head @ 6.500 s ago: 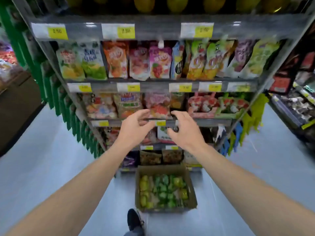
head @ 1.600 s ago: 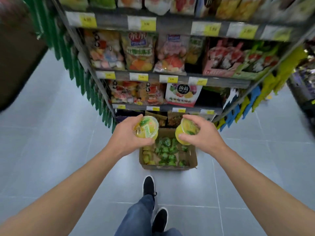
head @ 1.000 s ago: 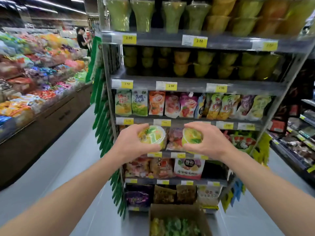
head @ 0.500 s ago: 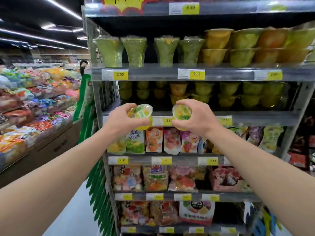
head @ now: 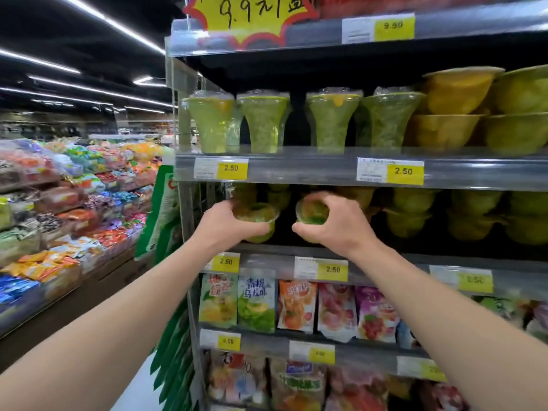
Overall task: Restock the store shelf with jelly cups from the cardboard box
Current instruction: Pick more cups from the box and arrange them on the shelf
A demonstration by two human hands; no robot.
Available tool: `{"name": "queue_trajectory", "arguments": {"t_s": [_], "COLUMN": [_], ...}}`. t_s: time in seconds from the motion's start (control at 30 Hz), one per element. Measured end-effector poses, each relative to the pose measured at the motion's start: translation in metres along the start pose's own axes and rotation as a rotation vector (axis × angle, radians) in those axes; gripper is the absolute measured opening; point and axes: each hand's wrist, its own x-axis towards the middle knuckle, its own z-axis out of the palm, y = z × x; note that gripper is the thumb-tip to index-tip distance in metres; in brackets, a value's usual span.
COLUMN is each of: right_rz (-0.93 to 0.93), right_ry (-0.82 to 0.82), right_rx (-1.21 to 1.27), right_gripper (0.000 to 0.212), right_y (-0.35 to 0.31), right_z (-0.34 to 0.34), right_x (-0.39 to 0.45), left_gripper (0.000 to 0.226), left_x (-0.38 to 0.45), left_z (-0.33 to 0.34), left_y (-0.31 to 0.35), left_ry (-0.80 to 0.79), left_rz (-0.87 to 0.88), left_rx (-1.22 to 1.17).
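Observation:
My left hand [head: 225, 223] grips a yellow-green jelly cup [head: 256, 216] from below and the side. My right hand [head: 335, 225] grips a second jelly cup [head: 311, 213], its lid facing me, fingers curled over its top. Both cups are inside the opening of the second shelf [head: 275, 252], just above its front edge, at the left end. More stacked yellow-green cups [head: 412, 215] fill the same shelf to the right and behind. The cardboard box is out of view.
The shelf above holds tall green cups [head: 264, 123] and yellow bowls [head: 456, 111]. Below, fruit pouches [head: 296, 304] hang in a row. Price tags line every shelf edge. A long candy counter [head: 68, 209] runs along the aisle on the left.
Both hands have carried the two cups from in front of the shelf edge forward into the second shelf. My head has tilted up, and the box has left the view.

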Motion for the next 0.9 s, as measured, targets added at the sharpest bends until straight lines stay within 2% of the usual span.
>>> {"name": "queue_trajectory", "arguments": {"t_s": [0.13,0.3,0.33,0.4,0.47,0.53,0.6,0.67,0.73,0.9], "right_rz": [0.121,0.127,0.115,0.114,0.13,0.139,0.144,0.144,0.151,0.154], "right_ry": [-0.106,-0.208,-0.199,-0.15,-0.084,-0.043,-0.039,-0.043,-0.032,-0.016], "right_rx": [0.023,-0.015,-0.011,0.006,0.055,0.078,0.062,0.048,0.071,0.142], "right_gripper": [0.056,0.045,0.047,0.055,0.065,0.07,0.073,0.075,0.075,0.078], "right_y": [0.006,0.009,0.009,0.014,0.02,0.025,0.027,0.026,0.023,0.015], "right_z": [0.023,0.037,0.038,0.036,0.033,0.029,0.025,0.025,0.025,0.028], "right_x": [0.026,0.041,0.04,0.034,0.027,0.019,0.015,0.014,0.013,0.009], "left_gripper": [0.073,0.053,0.058,0.071,0.061,0.06,0.054,0.034,0.022,0.033], "left_x": [0.023,0.042,0.044,0.048,0.046,0.041,0.034,0.028,0.025,0.027], "left_z": [0.004,0.0,0.0,0.002,0.005,0.008,0.013,0.019,0.028,0.052], "left_y": [-0.017,-0.027,-0.029,-0.033,-0.034,-0.031,-0.023,-0.008,0.007,0.026], "left_ry": [-0.051,-0.187,-0.197,-0.164,-0.096,-0.004,0.057,0.077,0.071,0.042], "left_rz": [-0.012,0.011,0.017,0.01,0.029,0.033,0.017,-0.003,-0.005,0.034], "left_rx": [0.001,-0.032,-0.048,-0.074,-0.115,-0.195,-0.427,-0.707,-0.846,-0.794]}}
